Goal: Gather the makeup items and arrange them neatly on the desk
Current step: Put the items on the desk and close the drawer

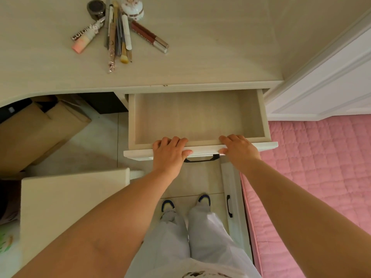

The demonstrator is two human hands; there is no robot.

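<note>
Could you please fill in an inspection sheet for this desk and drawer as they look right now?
Surface: pale wood desk, bare apart from one cluster at the far left.
Job's things: makeup items fanned together: tubes, brushes, pencils, a dark jar, a white ornate pot.
Drawer: drawer pulled out, nothing seen inside.
Clutter: cardboard box under the desk.
Hands: left hand and right hand both hold the drawer's front edge, fingers over the rim.
Cables: nothing seen.
Surroundings: pink quilted bed on the right, white stool on the left, tiled floor.
</note>
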